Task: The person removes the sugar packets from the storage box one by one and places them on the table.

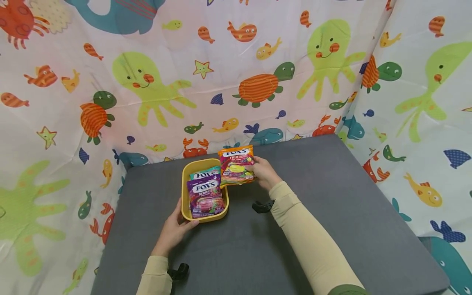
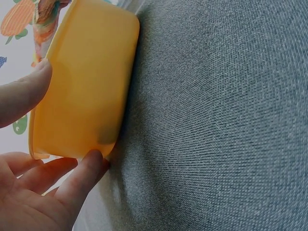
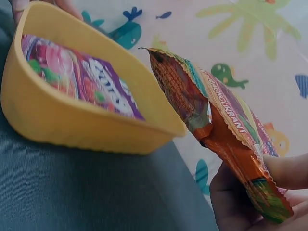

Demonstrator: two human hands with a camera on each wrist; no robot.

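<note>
Right hand point(image 1: 264, 174): we see it pinching an orange candy packet point(image 1: 236, 167) at its right side, thumb on the front and fingers behind. The front reads "FOX'S" and "FRUITS". We note the packet held up off the counter point(image 1: 354, 196); from the head view it overlaps the far right part of a yellow container point(image 3: 86, 120). Whether the two touch, we cannot tell.

Left hand point(image 1: 175, 229): we find it gripping the same container at its near left corner, thumb on one wall and fingers round on the next, as the left wrist view confirms. The container is open-topped with rounded corners, its base down at the counter.

Inside it we record two more packets: a purple packet point(image 1: 206, 200) marked "FOX'S BERRIES" at the near end, and a teal packet point(image 1: 212, 169) behind, partly covered by the purple one.

Further out, we log a black strap point(image 1: 262, 207) at the right wrist and cream sleeves point(image 1: 313, 241) on both arms. The counter has a grey cloth-like surface. Beyond it, we observe a white printed curtain point(image 1: 228, 53) with turtles, fish, crabs and octopuses.
</note>
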